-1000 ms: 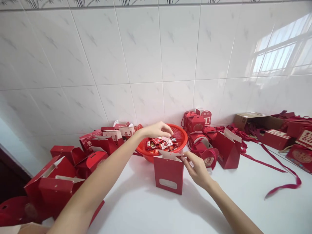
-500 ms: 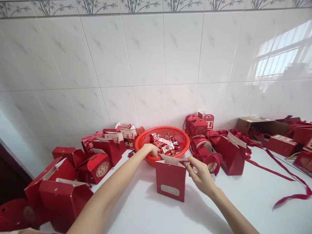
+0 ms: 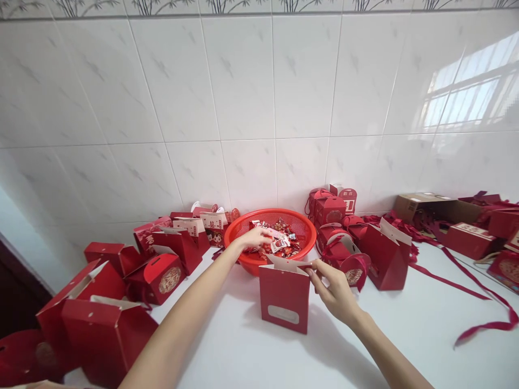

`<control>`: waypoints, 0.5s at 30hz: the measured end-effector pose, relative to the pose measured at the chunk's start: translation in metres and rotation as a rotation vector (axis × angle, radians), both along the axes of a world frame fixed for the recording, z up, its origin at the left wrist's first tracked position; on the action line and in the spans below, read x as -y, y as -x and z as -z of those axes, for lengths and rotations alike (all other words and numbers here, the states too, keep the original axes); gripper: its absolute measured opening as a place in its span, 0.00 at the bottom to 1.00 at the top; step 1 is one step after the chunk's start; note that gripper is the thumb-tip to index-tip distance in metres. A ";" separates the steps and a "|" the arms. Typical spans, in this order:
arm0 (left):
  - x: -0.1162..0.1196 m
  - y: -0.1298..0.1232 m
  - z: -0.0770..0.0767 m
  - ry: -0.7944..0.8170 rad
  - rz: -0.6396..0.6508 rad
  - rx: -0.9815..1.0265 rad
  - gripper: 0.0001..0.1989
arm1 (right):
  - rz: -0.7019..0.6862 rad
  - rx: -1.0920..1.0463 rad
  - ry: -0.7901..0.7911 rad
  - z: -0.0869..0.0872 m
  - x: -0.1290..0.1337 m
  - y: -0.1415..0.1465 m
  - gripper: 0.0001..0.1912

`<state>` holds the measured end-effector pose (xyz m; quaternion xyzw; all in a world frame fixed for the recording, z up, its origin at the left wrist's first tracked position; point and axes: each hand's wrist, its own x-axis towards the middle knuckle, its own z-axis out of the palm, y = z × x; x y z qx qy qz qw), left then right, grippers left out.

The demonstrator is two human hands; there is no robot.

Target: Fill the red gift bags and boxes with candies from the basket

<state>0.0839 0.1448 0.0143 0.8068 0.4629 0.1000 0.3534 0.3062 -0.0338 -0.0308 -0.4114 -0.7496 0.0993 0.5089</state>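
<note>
A red paper gift box point(image 3: 284, 294) with a pale oval window stands upright on the white table, its top flaps unfolded. At the box's upper right edge, my right hand point(image 3: 332, 286) pinches the rim between thumb and fingers. My left hand point(image 3: 256, 237) is over the orange-red plastic basket point(image 3: 302, 254), fingers bent down among the candies. Whatever lies between those fingertips is too small to make out. Wrapped candies point(image 3: 279, 245) in red, pink and white fill the basket.
Several red gift boxes point(image 3: 103, 329) crowd the left side, some with tops unfolded. More boxes point(image 3: 383, 256) stand right of the basket. Dark red ribbons point(image 3: 478, 278) trail across the right side near a cardboard carton point(image 3: 421, 200). A tiled wall point(image 3: 247, 108) rises behind.
My left hand has lifted from the basket's near side and shifted slightly up over the candies. My right hand and the box it holds have hardly moved.
</note>
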 end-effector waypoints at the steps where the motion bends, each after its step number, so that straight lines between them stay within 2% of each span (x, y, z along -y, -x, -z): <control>1: 0.000 -0.001 -0.001 -0.002 -0.018 0.047 0.14 | -0.001 0.001 0.003 0.000 0.000 0.000 0.14; 5: 0.000 0.000 -0.002 0.001 -0.042 0.093 0.14 | -0.008 0.001 -0.009 0.000 0.001 0.000 0.14; 11: 0.000 0.005 0.006 0.081 0.093 -0.193 0.03 | -0.003 0.007 -0.016 -0.001 0.001 0.000 0.15; 15: -0.002 0.006 0.007 0.105 0.171 -0.286 0.07 | 0.002 0.014 -0.014 -0.001 0.000 0.000 0.15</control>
